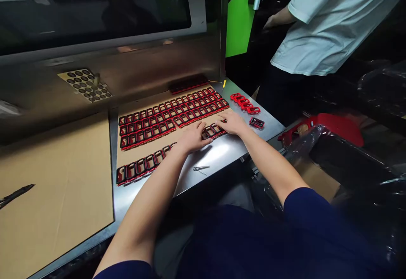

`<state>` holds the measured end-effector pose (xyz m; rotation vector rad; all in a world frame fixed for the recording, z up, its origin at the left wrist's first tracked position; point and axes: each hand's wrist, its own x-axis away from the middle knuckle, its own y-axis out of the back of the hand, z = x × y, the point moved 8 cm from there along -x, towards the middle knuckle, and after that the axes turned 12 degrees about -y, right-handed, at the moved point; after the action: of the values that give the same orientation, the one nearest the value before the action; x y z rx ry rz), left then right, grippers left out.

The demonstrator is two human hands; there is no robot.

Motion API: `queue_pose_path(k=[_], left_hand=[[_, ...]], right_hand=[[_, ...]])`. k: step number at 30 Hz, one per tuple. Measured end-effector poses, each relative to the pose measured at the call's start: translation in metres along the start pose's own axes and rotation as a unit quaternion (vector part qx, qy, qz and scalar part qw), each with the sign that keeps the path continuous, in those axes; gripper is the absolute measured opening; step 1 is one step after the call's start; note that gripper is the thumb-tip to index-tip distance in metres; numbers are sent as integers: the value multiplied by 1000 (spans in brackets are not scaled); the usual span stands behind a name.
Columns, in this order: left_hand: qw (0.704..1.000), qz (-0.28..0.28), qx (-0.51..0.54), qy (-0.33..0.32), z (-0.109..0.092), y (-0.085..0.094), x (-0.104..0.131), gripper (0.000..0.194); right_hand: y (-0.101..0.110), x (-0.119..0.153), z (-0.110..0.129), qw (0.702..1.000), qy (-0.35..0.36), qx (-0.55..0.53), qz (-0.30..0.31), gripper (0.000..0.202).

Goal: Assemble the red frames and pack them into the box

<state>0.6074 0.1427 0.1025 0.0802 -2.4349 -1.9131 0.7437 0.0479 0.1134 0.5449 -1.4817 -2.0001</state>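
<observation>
My left hand [194, 138] is at the left end of a short row of small black-and-red plastic frames [214, 130]. Its thumb lies on the near side and its fingers on the far side. At the row's right end, my right hand [234, 122] has its fingers bent over the last pieces; its thumb is hidden. Behind my hands, several long rows of the same frames [171, 114] lie on a cardboard sheet [136, 155]. A nearer row of frames [141, 166] runs left and passes partly behind my left forearm.
Red parts [245, 103] and one black-and-red piece [256, 122] lie on the metal table's right side. Small metal tweezers-like tool [201, 168] rests near the front edge. Cardboard [63, 203] with a black pen-like object [15, 195] is left. A co-worker [326, 25] stands back right.
</observation>
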Motion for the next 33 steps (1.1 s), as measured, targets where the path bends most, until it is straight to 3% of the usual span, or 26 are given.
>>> queue_pose_path(k=[5,8,10,13,15,17,20,24,33], left_hand=[[1000,20,18,9,-15,-4,-6,58],[997,-13,15,72,2,17,16,66],[983,-53,-2,176,36,42,46,62],[914,-96,-32,393,106,77,113,58],[867,-102,-33,486,144,87,150,59],[842,-100,-19,530,171,85,171,61],[826,-100,3,554,193,71,180,63],[822,-96,15,561,209,57,178,65],[833,-62,38,548,227,50,177,68]], right_hand=[[-14,9,5,1000,9,5,13,42],[-4,4,-1,1000,-13,-6,-1,46],[4,-12,-5,999,-40,-12,-7,45],[13,-47,-7,996,-84,-10,-6,41],[14,-69,-4,995,-104,-6,-2,44],[11,-83,1,993,-122,-2,6,54],[2,-92,7,989,-147,3,25,62],[-6,-94,9,985,-169,14,38,69],[-17,-111,13,983,-168,41,67,62]])
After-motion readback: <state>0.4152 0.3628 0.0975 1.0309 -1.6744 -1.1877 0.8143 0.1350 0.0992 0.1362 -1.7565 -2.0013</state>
